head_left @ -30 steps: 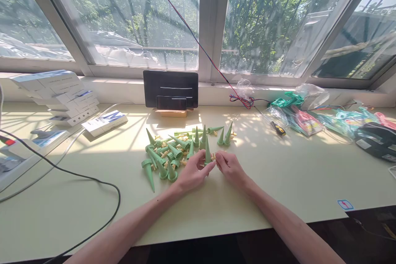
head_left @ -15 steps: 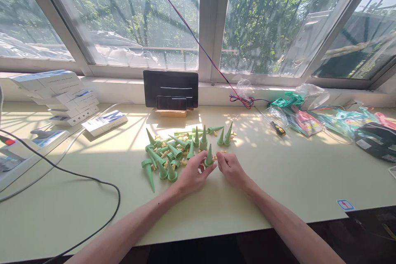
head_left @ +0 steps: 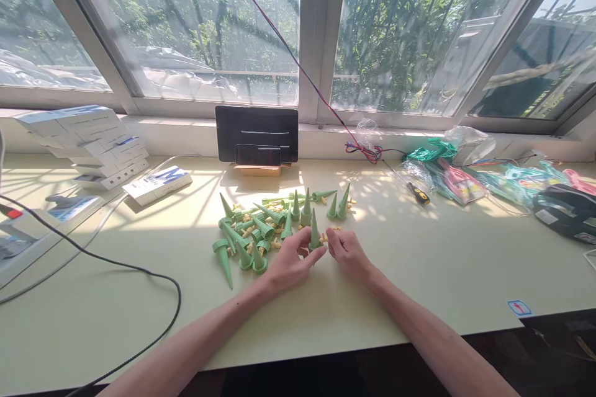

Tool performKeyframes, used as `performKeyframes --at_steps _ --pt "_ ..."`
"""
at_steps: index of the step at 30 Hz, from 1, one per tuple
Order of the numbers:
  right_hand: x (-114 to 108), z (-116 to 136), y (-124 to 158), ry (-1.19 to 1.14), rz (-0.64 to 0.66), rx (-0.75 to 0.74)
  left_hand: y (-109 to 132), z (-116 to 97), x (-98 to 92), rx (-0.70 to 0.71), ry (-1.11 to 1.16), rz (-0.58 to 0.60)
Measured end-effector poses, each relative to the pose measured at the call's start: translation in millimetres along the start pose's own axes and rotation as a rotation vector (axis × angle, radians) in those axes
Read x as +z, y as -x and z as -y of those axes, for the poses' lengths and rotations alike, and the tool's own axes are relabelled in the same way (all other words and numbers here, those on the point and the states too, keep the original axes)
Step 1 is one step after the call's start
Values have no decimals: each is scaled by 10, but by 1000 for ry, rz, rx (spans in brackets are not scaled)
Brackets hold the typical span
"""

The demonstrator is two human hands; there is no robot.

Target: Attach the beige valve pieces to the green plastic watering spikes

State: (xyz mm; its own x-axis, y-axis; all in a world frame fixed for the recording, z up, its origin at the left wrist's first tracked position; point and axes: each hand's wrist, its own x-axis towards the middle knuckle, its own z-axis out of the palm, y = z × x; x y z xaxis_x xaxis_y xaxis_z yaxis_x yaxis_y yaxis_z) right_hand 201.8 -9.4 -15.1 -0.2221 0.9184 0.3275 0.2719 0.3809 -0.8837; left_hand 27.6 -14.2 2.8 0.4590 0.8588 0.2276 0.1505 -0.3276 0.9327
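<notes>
A heap of green plastic cone spikes (head_left: pixel 254 229) with small yellow fittings lies on the pale table (head_left: pixel 419 260) in front of me. My left hand (head_left: pixel 291 262) pinches one upright green cone spike (head_left: pixel 315 232) near its base. My right hand (head_left: pixel 348 252) meets it from the right, fingers pinched on a small yellow fitting (head_left: pixel 325 237) at the cone's side. Several more cones (head_left: pixel 338 205) stand upright just behind my hands.
A dark tablet (head_left: pixel 256 133) stands on a wooden holder at the window sill. Stacked white boxes (head_left: pixel 88 142) and a black cable (head_left: pixel 116 267) lie to the left. A screwdriver (head_left: pixel 416 192), plastic bags (head_left: pixel 447 173) and coloured wires (head_left: pixel 367 150) sit to the right.
The held cone dipped lower, then rose slightly. Both hands shifted a little toward the heap and stayed together on the cone.
</notes>
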Motion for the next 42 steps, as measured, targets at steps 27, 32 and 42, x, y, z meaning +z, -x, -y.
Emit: performKeyframes --at_steps 27,32,42 --pt "7 -12 -2 -29 18 51 8 78 10 69 -164 -94" --pt "7 20 -3 -56 31 72 4 81 1 176 -266 -104" --pt "6 25 -7 -85 9 105 3 29 15 48 -122 -86"
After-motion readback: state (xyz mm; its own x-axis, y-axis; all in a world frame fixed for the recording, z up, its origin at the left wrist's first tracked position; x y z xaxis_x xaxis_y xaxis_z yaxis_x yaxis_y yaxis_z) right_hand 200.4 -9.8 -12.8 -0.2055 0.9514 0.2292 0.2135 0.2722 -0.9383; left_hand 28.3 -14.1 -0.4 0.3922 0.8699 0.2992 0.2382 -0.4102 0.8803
